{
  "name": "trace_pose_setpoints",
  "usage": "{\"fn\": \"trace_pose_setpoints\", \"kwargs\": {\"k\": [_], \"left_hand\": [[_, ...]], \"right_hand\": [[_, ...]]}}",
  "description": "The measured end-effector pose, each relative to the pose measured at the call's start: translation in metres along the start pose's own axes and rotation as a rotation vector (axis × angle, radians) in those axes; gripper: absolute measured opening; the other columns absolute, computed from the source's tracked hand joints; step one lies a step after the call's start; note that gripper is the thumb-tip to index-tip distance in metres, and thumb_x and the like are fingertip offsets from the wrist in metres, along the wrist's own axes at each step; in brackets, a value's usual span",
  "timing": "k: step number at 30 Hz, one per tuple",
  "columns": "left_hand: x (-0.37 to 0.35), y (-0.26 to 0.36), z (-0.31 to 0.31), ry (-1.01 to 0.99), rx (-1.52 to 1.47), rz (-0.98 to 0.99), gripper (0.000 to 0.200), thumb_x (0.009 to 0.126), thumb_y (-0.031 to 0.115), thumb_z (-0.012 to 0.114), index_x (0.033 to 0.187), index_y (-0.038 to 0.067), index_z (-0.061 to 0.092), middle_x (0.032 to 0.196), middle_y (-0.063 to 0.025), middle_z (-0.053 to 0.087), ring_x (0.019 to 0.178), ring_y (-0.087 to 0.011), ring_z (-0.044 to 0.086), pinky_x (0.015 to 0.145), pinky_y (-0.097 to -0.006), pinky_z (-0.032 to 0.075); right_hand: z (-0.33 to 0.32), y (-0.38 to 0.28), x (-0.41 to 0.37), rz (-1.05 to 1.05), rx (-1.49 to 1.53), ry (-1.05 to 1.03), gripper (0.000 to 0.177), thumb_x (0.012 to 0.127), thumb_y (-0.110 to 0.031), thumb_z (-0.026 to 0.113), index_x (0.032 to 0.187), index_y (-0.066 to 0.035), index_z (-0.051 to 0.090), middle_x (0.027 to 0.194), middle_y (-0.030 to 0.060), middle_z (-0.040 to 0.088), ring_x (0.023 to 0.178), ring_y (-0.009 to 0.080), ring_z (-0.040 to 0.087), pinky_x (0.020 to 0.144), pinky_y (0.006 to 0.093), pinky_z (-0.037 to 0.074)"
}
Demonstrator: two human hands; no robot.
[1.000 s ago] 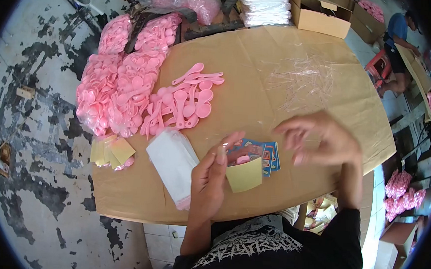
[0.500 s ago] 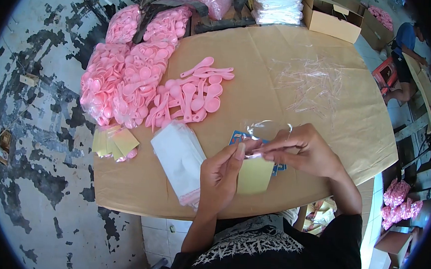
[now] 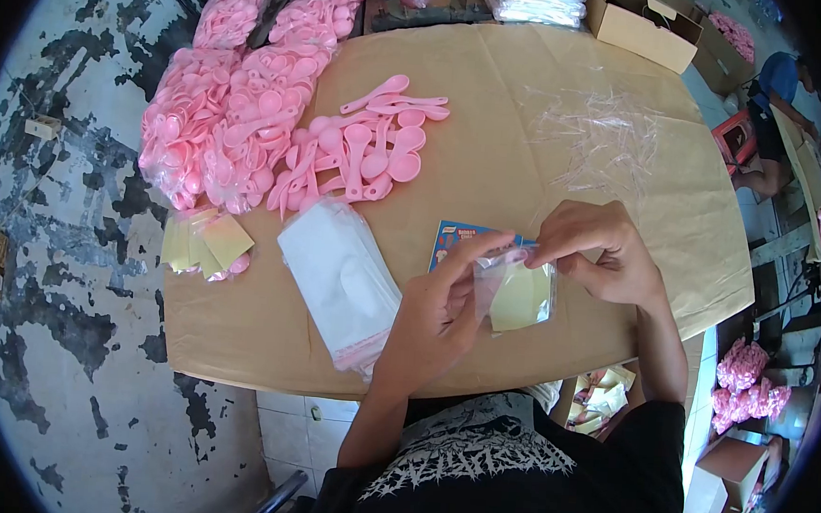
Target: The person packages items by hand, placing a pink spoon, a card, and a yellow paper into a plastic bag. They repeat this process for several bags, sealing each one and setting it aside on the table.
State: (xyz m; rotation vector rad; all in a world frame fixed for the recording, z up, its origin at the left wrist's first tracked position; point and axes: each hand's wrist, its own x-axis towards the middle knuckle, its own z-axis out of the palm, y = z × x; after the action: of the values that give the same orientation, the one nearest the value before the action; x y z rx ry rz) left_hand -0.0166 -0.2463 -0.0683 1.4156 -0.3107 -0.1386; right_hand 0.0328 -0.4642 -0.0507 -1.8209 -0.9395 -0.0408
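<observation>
Between my hands is a clear plastic bag [image 3: 541, 307] with a pale yellow card [image 3: 518, 301] inside. My left hand [image 3: 437, 319] holds the bag's upper left side, its index finger stretched along the top edge. At the upper right corner, my right hand [image 3: 606, 252] pinches the bag's edge with bent fingers. Blue printed cards [image 3: 449, 235] lie on the table just behind the bag, partly covered by it and my fingers. Left of my left hand rests a stack of white-looking plastic bags [image 3: 334, 275].
Pink measuring spoons [image 3: 370, 151] lie loose beside bulging bags of pink spoons [image 3: 260, 106]. Yellow-carded packs [image 3: 206, 244] sit at the left edge. Thin clear strips [image 3: 605, 141] are scattered at right. An open cardboard box [image 3: 640, 31] stands behind. Another person [image 3: 775, 100] works at far right.
The bag with the yellow card has come up and right and tilted, its top edge now under my fingers. My left index finger has stretched out along it. The camera view has shifted slightly.
</observation>
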Motion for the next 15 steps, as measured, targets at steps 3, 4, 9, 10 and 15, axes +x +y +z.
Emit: {"fn": "trace_pose_setpoints", "kwargs": {"k": [3, 4, 9, 10, 15], "left_hand": [[0.0, -0.013, -0.003, -0.045, 0.197, 0.073, 0.018, 0.098, 0.006, 0.049, 0.111, 0.0, 0.061, 0.095, -0.0028, 0.062, 0.079, -0.0052, 0.05, 0.071, -0.0189, 0.041], [-0.001, -0.012, -0.007, -0.059, 0.25, 0.024, 0.018, 0.098, 0.005, 0.049, 0.11, 0.0, 0.062, 0.091, -0.0019, 0.061, 0.077, -0.0052, 0.049, 0.071, -0.0191, 0.04], [-0.003, -0.007, -0.01, -0.078, 0.3, -0.066, 0.016, 0.097, 0.002, 0.048, 0.103, 0.0, 0.062, 0.082, -0.0002, 0.058, 0.074, -0.0051, 0.048, 0.07, -0.0197, 0.041], [-0.003, -0.011, -0.013, -0.085, 0.272, -0.045, 0.016, 0.097, 0.002, 0.048, 0.102, 0.0, 0.062, 0.082, -0.0005, 0.059, 0.074, -0.0049, 0.049, 0.069, -0.0194, 0.041], [-0.003, -0.013, -0.003, -0.009, 0.075, -0.028, 0.003, 0.092, -0.001, 0.057, 0.093, 0.0, 0.054, 0.086, -0.0054, 0.064, 0.082, -0.0062, 0.058, 0.068, -0.0196, 0.047]], "right_hand": [[0.0, 0.002, 0.001, -0.022, -0.025, -0.005, 0.032, 0.07, 0.013, 0.057, 0.089, -0.006, 0.073, 0.084, 0.0075, 0.07, 0.08, 0.0215, 0.065, 0.072, 0.0328, 0.051], [-0.001, 0.003, 0.001, -0.033, -0.041, -0.014, 0.031, 0.069, 0.013, 0.058, 0.088, -0.006, 0.073, 0.084, 0.0074, 0.07, 0.081, 0.0222, 0.065, 0.073, 0.0335, 0.051], [-0.002, 0.008, -0.001, -0.037, -0.07, -0.012, 0.029, 0.066, 0.012, 0.056, 0.083, -0.005, 0.071, 0.084, 0.0077, 0.07, 0.085, 0.0246, 0.065, 0.075, 0.0343, 0.052], [-0.001, 0.009, -0.001, -0.039, -0.076, -0.006, 0.029, 0.066, 0.012, 0.055, 0.083, -0.005, 0.07, 0.084, 0.0077, 0.069, 0.086, 0.025, 0.065, 0.075, 0.0344, 0.052], [-0.005, 0.01, -0.002, -0.07, -0.177, -0.01, 0.029, 0.066, 0.012, 0.053, 0.085, -0.004, 0.068, 0.084, 0.0085, 0.068, 0.084, 0.0255, 0.065, 0.075, 0.0343, 0.052]]}}
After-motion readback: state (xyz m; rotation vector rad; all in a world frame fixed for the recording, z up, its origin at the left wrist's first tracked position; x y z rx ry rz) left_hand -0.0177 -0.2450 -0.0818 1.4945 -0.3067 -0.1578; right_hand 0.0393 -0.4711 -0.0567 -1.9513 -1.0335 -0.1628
